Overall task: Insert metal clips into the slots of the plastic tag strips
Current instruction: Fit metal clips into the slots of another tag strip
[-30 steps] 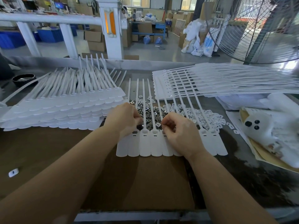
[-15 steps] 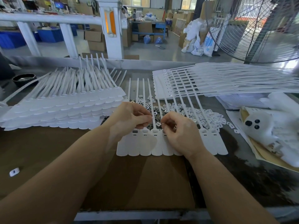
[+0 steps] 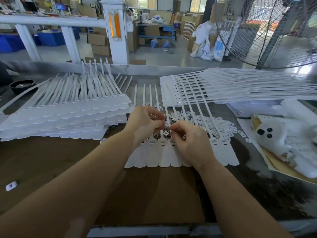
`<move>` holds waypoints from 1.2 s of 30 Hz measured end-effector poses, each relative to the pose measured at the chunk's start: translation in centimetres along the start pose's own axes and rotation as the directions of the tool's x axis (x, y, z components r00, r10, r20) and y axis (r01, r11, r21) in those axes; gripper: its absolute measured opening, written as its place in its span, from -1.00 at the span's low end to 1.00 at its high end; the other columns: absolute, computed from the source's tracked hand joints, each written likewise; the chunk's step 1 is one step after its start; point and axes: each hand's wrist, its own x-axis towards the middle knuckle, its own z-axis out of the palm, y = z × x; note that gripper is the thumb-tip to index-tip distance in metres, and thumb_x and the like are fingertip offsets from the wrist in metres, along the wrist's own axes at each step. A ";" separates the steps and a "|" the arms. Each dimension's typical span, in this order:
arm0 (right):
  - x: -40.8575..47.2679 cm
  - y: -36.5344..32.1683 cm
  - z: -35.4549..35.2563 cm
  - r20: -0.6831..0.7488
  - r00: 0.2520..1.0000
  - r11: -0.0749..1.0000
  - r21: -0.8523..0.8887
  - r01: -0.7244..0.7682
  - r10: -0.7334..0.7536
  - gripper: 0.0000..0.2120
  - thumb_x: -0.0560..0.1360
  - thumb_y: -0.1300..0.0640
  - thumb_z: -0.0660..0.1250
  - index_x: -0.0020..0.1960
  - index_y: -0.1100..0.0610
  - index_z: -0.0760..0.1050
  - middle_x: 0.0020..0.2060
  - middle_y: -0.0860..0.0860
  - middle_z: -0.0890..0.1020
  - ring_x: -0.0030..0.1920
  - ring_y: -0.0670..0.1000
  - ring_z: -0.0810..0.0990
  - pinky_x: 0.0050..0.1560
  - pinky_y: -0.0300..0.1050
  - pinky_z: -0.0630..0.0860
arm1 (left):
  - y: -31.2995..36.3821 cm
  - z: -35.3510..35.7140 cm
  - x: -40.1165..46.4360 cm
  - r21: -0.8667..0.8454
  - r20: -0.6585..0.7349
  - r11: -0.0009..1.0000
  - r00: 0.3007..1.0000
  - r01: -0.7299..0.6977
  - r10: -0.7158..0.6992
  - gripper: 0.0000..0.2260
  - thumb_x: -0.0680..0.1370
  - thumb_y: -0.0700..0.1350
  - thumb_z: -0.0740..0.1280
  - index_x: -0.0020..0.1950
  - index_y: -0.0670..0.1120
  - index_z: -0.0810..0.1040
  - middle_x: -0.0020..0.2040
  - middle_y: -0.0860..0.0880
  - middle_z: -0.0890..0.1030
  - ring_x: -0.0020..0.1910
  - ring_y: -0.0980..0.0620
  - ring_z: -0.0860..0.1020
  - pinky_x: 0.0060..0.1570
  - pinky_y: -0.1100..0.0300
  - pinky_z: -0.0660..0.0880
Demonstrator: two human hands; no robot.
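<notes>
Where the brown table (image 3: 51, 169) fills the lower frame, a stack of tags (image 3: 60, 117) lies at left; at centre the left hand (image 3: 144, 123) pinches a strap of the tag strip (image 3: 171, 155), the right hand (image 3: 190, 141) pinches a small clip (image 3: 166, 133) above it, loose clips (image 3: 205, 121) behind; a fan (image 3: 267, 31) stands upper right before a warehouse floor.

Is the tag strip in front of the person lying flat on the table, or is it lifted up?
Mostly flat: the tag strip lies spread on the brown table. Only one thin tail is raised, pinched by the left hand beside the right hand.
</notes>
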 end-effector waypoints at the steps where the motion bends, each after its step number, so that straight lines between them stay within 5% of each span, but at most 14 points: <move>1: 0.0 0.0 0.0 -0.002 1.000 1.000 0.000 0.000 0.000 -0.88 0.47 0.27 0.32 -0.05 0.13 0.59 -0.26 -0.02 0.65 -0.18 0.00 0.60 -0.09 0.02 0.54 | 0.1 0.3 0.2 0.004 0.022 1.000 1.000 -0.006 0.006 -0.89 0.46 -0.29 0.42 -0.02 -0.21 0.62 -0.21 -0.12 0.67 -0.26 0.04 0.65 -0.18 0.24 0.61; 6: 0.1 0.2 0.0 0.000 1.000 1.000 -0.014 0.001 -0.001 -0.85 0.45 0.29 0.31 -0.04 0.14 0.59 -0.24 0.00 0.66 -0.15 0.01 0.61 -0.07 0.02 0.55 | 0.1 0.2 0.9 0.294 -0.042 0.952 0.994 -0.085 0.102 -0.90 0.49 -0.23 0.40 -0.03 -0.10 0.66 -0.13 0.02 0.65 -0.14 0.07 0.62 -0.04 0.20 0.55; 11: 0.2 0.2 0.1 0.001 1.000 1.000 -0.027 0.007 -0.007 -0.86 0.45 0.29 0.32 -0.04 0.15 0.59 -0.22 0.01 0.66 -0.16 0.00 0.60 -0.07 0.01 0.56 | -0.4 -1.6 1.4 0.557 -0.083 0.830 0.994 -0.011 0.069 -0.89 0.48 -0.19 0.39 -0.08 -0.01 0.68 -0.15 0.03 0.65 -0.27 0.11 0.55 -0.29 0.31 0.43; 21: 0.0 0.2 0.1 0.021 1.000 0.999 -0.044 -0.009 0.010 -0.86 0.45 0.28 0.31 -0.02 0.14 0.59 -0.21 0.00 0.65 -0.14 0.00 0.60 -0.05 0.00 0.54 | -0.6 -1.9 1.2 0.664 0.018 0.746 0.999 -0.048 0.048 -0.71 0.49 -0.32 0.27 0.12 -0.09 0.63 0.05 -0.04 0.63 -0.03 0.01 0.55 -0.10 0.27 0.46; 28: 0.0 0.1 0.0 0.019 1.000 0.999 -0.047 -0.007 0.008 -0.85 0.45 0.29 0.31 -0.03 0.15 0.59 -0.21 0.00 0.65 -0.15 -0.01 0.59 -0.05 -0.01 0.54 | -0.9 -1.4 0.7 0.764 0.018 0.639 0.993 -0.090 0.117 -0.83 0.50 -0.20 0.35 0.04 -0.07 0.68 -0.03 -0.10 0.64 -0.09 -0.09 0.56 -0.19 0.21 0.42; 36: 0.1 0.0 0.1 0.015 1.000 0.998 -0.066 0.003 -0.002 -0.87 0.45 0.30 0.30 -0.06 0.17 0.58 -0.23 0.00 0.64 -0.17 0.00 0.59 -0.07 -0.01 0.54 | -1.3 -1.4 0.3 0.711 -0.059 0.696 0.978 -0.101 0.202 -0.92 0.49 -0.22 0.38 -0.09 -0.13 0.68 -0.06 -0.09 0.63 -0.19 0.02 0.44 -0.16 0.25 0.37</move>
